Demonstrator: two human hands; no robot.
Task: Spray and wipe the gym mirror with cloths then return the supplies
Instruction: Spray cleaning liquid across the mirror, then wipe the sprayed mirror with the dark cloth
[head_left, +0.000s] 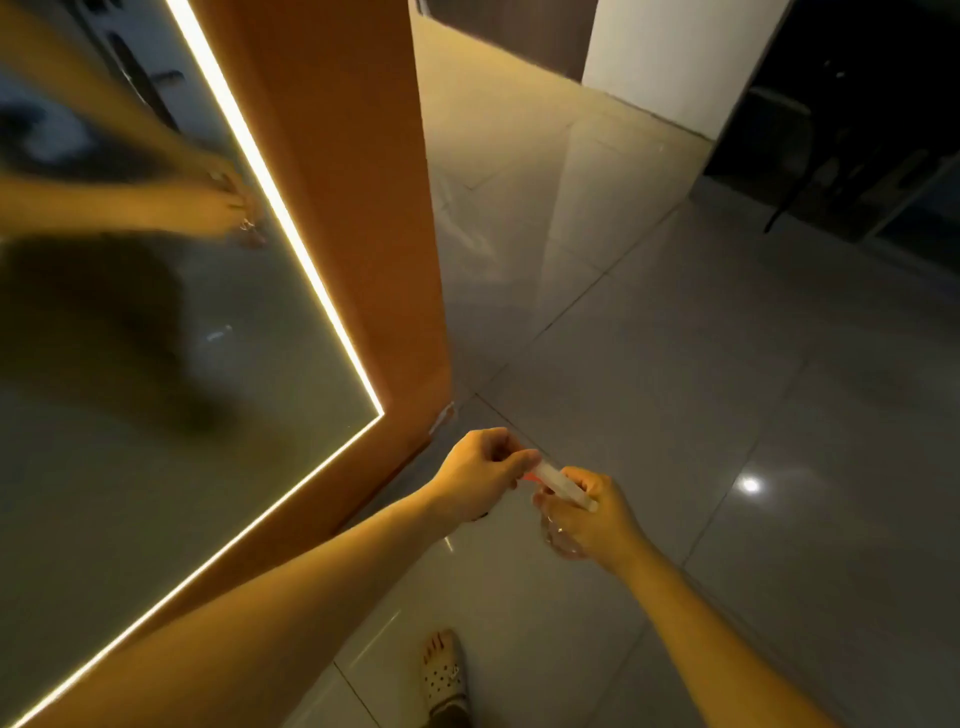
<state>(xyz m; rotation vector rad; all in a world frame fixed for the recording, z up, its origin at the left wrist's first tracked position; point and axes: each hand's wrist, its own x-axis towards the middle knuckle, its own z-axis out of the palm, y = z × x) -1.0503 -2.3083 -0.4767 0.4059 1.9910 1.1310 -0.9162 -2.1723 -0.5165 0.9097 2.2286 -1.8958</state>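
The gym mirror (156, 364) fills the left of the view, edged by a lit strip and an orange frame (332, 171). Its glass shows a blurred reflection of my arms and hands. In front of its lower right corner, my right hand (592, 514) grips a clear spray bottle (563, 540) with a white spray head (566, 486). My left hand (480, 475) pinches the front tip of that spray head, by a small red part. No cloth is visible.
Grey glossy floor tiles (727, 389) spread to the right and ahead. A white pillar (675, 57) and a dark glass wall (857, 130) stand at the far right. My sandalled foot (444, 675) is on the floor at the bottom.
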